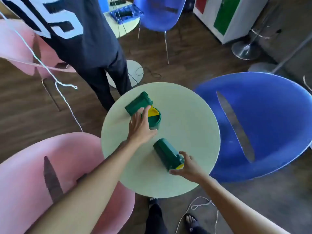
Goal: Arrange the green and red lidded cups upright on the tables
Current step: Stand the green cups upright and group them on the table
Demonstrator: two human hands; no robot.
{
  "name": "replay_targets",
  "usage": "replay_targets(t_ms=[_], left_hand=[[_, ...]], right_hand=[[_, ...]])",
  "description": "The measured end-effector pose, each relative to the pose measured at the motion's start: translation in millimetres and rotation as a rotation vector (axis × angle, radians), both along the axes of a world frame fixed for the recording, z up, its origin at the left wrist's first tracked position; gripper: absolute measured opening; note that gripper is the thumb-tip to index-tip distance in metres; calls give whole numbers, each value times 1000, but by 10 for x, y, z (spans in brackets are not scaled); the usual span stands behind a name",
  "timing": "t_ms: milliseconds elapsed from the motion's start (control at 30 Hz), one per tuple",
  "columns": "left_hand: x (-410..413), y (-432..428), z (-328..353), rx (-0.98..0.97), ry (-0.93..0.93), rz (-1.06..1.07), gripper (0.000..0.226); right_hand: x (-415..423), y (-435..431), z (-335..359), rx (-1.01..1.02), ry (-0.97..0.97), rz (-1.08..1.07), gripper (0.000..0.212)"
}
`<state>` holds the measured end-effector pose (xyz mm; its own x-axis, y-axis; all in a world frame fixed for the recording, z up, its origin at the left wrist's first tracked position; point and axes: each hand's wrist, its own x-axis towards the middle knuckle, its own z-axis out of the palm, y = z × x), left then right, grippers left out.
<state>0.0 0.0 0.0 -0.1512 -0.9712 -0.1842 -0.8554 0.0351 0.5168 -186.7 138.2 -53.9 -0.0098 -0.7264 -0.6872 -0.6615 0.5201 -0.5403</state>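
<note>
Green lidded cups, three in all, sit on the pale round counter [185, 119] at the centre of the frame. My left hand [141, 128] reaches to the upright cup [154, 121], fingers spread and laid against its side, its green-and-yellow lid facing up. Just behind it, toward the upper left, a second cup [137, 103] lies tipped on its side, its lid end touching the upright one. Lower on the counter, my right hand [187, 166] curls around the yellow-lidded end of a third cup [166, 153], which also lies on its side. Pink chair [42, 166] at lower left, blue chair [263, 119] at right; another person [81, 36] in dark clothes stands at upper left.
</note>
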Motion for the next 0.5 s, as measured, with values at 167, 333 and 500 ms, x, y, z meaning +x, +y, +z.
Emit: replay_targets(t_ms=[167, 333, 500], left_hand=[[65, -415, -271, 109, -35, -157, 106], [41, -545, -438, 125, 43, -204, 97], [-109, -532, -413, 97, 128, -145, 85]], right_hand=[[157, 102, -272, -50, -13, -162, 108], [298, 143, -332, -103, -64, -307, 96], [409, 79, -145, -124, -77, -470, 90]])
